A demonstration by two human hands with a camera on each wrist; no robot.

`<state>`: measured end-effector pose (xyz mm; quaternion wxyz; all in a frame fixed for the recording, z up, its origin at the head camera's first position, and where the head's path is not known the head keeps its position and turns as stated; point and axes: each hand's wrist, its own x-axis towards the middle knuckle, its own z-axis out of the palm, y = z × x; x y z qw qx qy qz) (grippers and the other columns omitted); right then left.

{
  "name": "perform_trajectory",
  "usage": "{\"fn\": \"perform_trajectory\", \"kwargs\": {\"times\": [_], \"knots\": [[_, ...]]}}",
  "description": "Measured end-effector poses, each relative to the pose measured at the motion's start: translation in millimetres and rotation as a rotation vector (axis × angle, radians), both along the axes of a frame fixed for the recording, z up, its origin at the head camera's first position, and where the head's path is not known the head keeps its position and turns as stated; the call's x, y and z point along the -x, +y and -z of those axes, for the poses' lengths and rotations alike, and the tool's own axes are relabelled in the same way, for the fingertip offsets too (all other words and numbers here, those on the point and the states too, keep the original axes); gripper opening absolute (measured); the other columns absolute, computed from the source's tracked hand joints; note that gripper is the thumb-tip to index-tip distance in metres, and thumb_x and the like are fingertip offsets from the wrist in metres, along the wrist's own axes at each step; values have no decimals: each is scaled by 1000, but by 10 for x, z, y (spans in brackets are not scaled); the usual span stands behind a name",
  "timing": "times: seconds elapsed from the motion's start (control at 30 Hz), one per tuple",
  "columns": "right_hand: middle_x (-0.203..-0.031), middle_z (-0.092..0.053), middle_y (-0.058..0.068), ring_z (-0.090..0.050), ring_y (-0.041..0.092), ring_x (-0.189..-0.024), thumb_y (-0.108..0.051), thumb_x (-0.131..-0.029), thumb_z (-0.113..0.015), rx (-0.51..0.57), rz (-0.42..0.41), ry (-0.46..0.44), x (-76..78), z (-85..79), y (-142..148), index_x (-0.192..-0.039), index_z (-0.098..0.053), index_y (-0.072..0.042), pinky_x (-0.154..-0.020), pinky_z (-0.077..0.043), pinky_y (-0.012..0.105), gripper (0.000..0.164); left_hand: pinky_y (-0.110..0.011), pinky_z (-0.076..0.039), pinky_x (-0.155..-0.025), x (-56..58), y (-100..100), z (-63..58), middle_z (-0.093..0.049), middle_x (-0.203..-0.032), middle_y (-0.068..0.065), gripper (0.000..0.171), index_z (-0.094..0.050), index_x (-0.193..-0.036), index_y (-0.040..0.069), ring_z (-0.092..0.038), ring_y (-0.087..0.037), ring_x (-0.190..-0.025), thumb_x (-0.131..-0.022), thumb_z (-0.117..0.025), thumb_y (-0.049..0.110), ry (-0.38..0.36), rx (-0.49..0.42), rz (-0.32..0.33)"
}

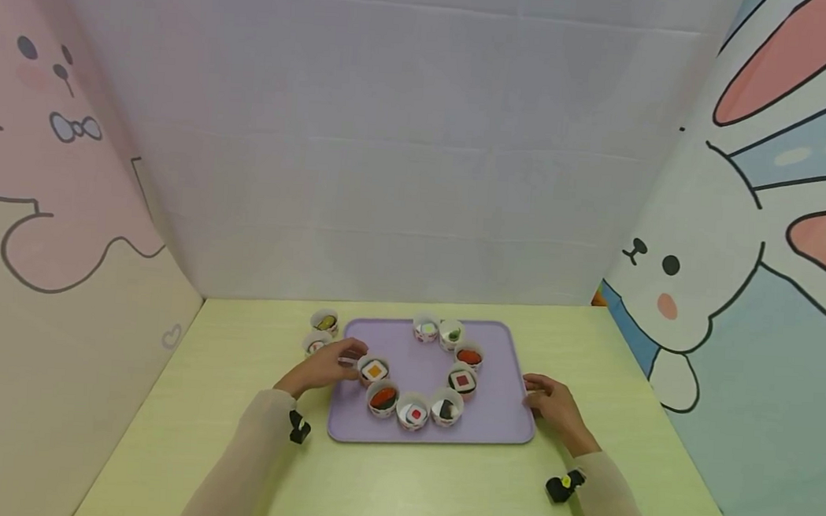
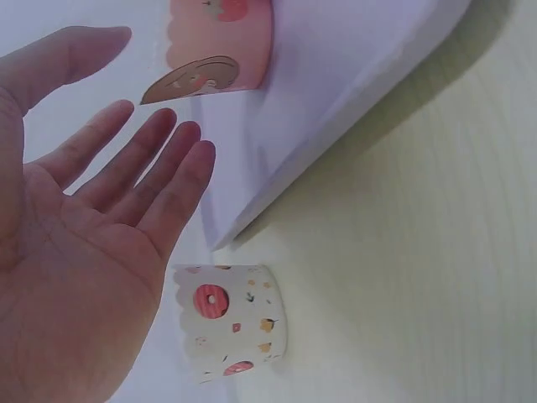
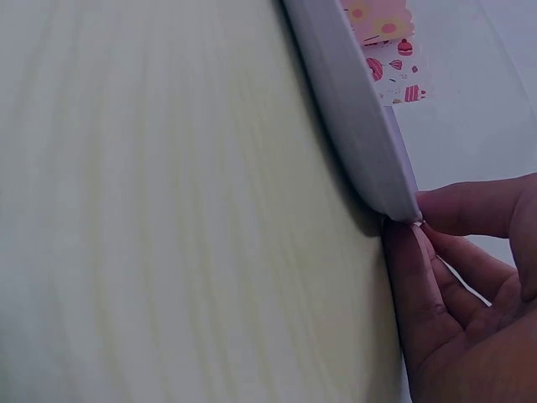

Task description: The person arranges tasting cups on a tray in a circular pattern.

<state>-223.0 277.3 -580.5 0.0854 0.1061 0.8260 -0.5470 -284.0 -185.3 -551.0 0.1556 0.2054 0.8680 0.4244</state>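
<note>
On the table lies a lilac tray [image 1: 416,369] with several paper cups in a ring, each holding a toy-like sushi piece. My left hand [image 1: 327,365] is at the tray's left edge, beside a cup with a yellow-centred roll [image 1: 374,371]. In the left wrist view its fingers are nearly straight, apart from a pink paper cup [image 2: 222,46]. A white cup with doughnut prints [image 2: 235,319] stands off the tray, below that hand. My right hand [image 1: 556,405] pinches the tray's right rim; in the right wrist view the thumb [image 3: 470,206] is on the rim.
A cup with a yellow-green piece [image 1: 324,321] and another cup [image 1: 315,342] stand on the table [image 1: 399,486], left of the tray. A pale curtain-like backdrop [image 1: 405,155] closes the back; printed cartoon panels [image 1: 708,308] flank both sides.
</note>
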Motion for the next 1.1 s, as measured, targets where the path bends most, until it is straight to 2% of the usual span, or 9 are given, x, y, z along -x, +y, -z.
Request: {"fn": "perform_trajectory", "kwargs": {"times": [0.13,0.27,0.5,0.73,0.93,1.03,1.1], "knots": [[-126,-60,22,-65,14,-89,-1,-87,-60,12,1,4,8,1,10,-136,-54,1,-71,-56,27,50,-53,-45,-106,-22,-19,-77,-59,-134,-18,52,-53,-134,2,-54,-36,-127,-87,-70,17,2,-24,-11],[-126,-60,23,-65,14,-89,-1,-86,-60,13,-4,8,8,3,17,-136,-53,2,-72,-56,27,50,-54,-44,-106,-41,-25,-143,-57,-134,-23,52,-52,-133,-1,-54,-39,-127,-88,-71,17,15,-96,-18],[-125,-61,22,-65,14,-89,-1,-87,-60,10,3,1,5,5,14,-136,-54,1,-72,-56,28,50,-53,-43,-108,-35,-22,-197,-54,-134,-26,52,-51,-132,-3,-52,-39,-127,-88,-73,16,83,-167,-54],[-124,-61,21,-64,15,-90,-1,-86,-61,5,12,-5,9,5,10,-135,-55,1,-72,-56,28,49,-53,-43,-109,-23,-60,-241,-56,-134,-21,52,-52,-132,5,-54,-37,-127,-88,-74,19,122,-194,-131],[-124,-61,21,-64,15,-90,-2,-87,-61,-4,11,-8,8,-7,-3,-135,-54,1,-72,-55,28,49,-55,-42,-108,-12,-163,-309,-55,-136,-20,55,-50,-135,5,-52,-39,-129,-88,-73,21,185,-223,-184],[-124,-61,20,-65,16,-90,-2,-87,-61,-8,14,-8,5,-10,-7,-135,-55,0,-73,-56,28,48,-54,-43,-108,-24,-215,-354,-53,-140,-21,57,-48,-139,7,-50,-41,-131,-89,-72,22,176,-225,-211],[-123,-61,20,-65,16,-90,-2,-87,-61,-11,10,-8,3,-7,-4,-135,-55,0,-73,-56,28,48,-55,-48,-102,-41,-243,-386,-50,-143,-20,59,-47,-141,11,-48,-42,-133,-90,-72,24,157,-218,-237]]}}
